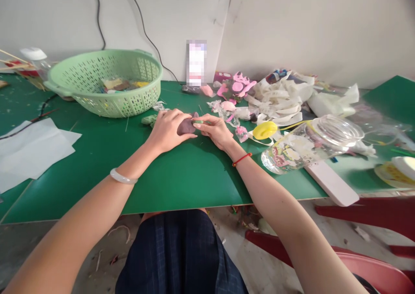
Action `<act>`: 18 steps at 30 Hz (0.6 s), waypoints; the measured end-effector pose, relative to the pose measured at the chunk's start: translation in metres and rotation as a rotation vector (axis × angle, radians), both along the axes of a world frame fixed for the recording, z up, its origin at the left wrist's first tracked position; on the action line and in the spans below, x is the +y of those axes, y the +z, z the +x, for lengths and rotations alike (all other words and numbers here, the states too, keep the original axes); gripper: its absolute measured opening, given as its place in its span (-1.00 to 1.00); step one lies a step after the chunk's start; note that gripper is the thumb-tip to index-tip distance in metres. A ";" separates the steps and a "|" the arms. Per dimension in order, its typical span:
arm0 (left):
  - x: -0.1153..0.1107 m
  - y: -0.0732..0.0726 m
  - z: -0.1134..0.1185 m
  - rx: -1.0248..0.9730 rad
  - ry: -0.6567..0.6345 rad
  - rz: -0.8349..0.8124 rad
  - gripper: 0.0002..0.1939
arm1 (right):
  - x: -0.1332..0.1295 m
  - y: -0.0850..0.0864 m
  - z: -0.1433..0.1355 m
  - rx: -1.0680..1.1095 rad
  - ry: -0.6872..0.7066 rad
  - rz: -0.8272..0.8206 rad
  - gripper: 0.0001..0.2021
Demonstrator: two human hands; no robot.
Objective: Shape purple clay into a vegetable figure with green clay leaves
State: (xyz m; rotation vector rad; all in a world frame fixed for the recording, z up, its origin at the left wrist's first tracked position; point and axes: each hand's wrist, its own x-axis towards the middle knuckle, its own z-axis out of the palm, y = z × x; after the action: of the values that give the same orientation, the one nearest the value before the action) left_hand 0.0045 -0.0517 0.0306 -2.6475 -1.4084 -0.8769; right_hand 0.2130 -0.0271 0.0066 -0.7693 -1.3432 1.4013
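Now: left hand (166, 130) and right hand (216, 130) at dark purple lump (186, 127)

Lump is near the middle of the green worktop (194, 177), between the 2 hands; can't tell if it's lifted or resting. Left fingers: curved around its left side, thumb along the near edge, grasping it. Right fingers: bunched at its right edge, where 1 small green bit (198, 122) shows; can't tell if they grip or only touch.

Handling, my guess: light, soft, clay-like, dents easily, maybe a bit tacky, not slippery. Best hold = broad sides, flat fingers, low pressure. Avoid the dark nub (195, 114) at the upper right edge; looks easy to squash or pull off.

Nearby: green lump (148, 120) just beyond left hand; wrapped pink pieces (228, 106) past right hand. Colander basket (116, 106) far left, pink figure (238, 86) and pale strips (279, 97) far right. Clear jar (288, 153) lies on its side, right of right forearm, near pale slab (333, 183). White sheets (35, 151) at left, well apart from the lump.
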 end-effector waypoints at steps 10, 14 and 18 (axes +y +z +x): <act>-0.001 0.001 0.000 -0.038 -0.001 -0.008 -0.48 | -0.003 0.006 -0.001 0.013 -0.005 -0.048 -0.52; 0.000 0.001 -0.001 -0.033 0.002 -0.007 -0.48 | -0.003 0.007 -0.002 0.043 -0.009 -0.060 -0.56; 0.001 -0.001 -0.002 -0.032 -0.003 -0.002 -0.49 | -0.003 0.006 -0.002 0.073 -0.021 -0.044 -0.60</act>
State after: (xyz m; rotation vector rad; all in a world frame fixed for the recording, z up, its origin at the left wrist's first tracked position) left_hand 0.0030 -0.0507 0.0299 -2.6499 -1.4127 -0.9229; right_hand 0.2109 -0.0304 0.0130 -0.7523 -1.2490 1.4330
